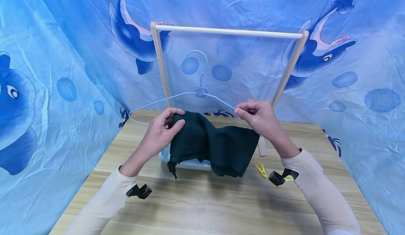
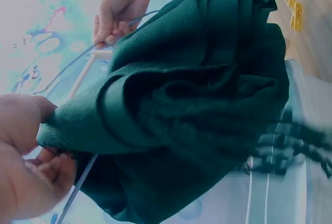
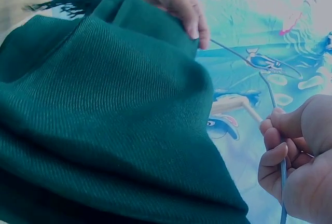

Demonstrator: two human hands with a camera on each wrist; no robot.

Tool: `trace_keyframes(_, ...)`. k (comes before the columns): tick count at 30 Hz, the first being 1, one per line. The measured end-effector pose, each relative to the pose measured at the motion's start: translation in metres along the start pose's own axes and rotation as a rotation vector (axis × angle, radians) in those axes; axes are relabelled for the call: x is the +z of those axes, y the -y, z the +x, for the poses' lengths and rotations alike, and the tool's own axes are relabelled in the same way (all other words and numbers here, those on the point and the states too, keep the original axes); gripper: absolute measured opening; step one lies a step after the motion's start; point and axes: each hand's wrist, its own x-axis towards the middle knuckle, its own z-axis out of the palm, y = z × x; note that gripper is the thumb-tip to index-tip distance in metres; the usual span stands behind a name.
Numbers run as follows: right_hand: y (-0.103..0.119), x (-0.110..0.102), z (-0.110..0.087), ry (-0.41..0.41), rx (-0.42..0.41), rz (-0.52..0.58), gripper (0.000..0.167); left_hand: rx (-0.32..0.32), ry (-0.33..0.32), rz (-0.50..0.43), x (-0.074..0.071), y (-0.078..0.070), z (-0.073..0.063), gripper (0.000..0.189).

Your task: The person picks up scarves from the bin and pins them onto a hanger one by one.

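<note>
A dark green scarf (image 1: 193, 136) with a fringed end hangs in folds over the lower bar of a light blue wire hanger (image 1: 158, 102). My left hand (image 1: 162, 129) pinches the scarf's top edge at the left, thumb in front. My right hand (image 1: 257, 117) grips the hanger's right shoulder wire between thumb and curled fingers, as the right wrist view also shows. The hanger's hook points up, in front of the backdrop. In the left wrist view the scarf's tassels (image 2: 290, 146) dangle at its far end, and the hanger wire runs out beneath the left fingers.
A wooden rack with a white top rail (image 1: 227, 31) stands behind the hanger. Under the scarf sits a light blue tray (image 1: 196, 165), partly covered. Yellow clothespins (image 1: 261, 171) lie on the wooden table (image 1: 196, 207) at the right. A blue dolphin-print curtain surrounds the table.
</note>
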Motion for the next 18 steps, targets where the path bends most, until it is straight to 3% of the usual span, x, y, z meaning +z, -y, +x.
trace_keyframes(4,-0.004,0.002,-0.001,-0.002,0.014,-0.007,0.01,0.063,0.021,-0.049,0.0,-0.005,0.001,0.02)
trace_keyframes(12,-0.007,0.004,0.0,-0.026,0.021,-0.023,0.011,0.231,-0.033,-0.07,-0.007,-0.021,0.008,0.017)
trace_keyframes(18,-0.007,0.004,-0.001,-0.02,0.014,-0.017,0.01,0.355,-0.011,0.092,-0.016,-0.025,0.009,0.012)
